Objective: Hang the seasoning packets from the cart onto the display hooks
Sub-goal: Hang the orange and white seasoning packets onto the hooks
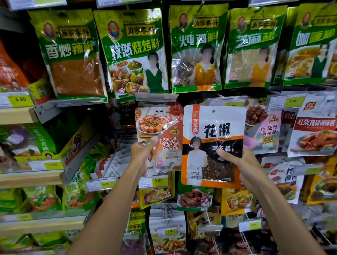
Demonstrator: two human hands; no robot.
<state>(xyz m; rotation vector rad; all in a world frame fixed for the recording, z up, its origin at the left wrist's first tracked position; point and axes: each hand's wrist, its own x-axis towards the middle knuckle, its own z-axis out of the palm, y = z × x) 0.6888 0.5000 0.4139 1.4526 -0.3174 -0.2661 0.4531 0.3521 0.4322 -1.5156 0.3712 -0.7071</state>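
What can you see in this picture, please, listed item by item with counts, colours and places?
green packets: five front ones, green with yellow tops, hanging side by side in the top row
white-and-orange packet: one, white top with orange and black below, centre, held up in front of the display
tofu-picture packet: one, white and orange-red, just left of the held packet
pink packet: one, pink and white, just right of the held packet
price tags: several, yellow-green on white, along the rails and shelf edges
wooden shelves: at least three, pale wood, far left
left hand: one, pinches the tofu-picture packet's lower left edge
right hand: one, grips the white-and-orange packet's right edge
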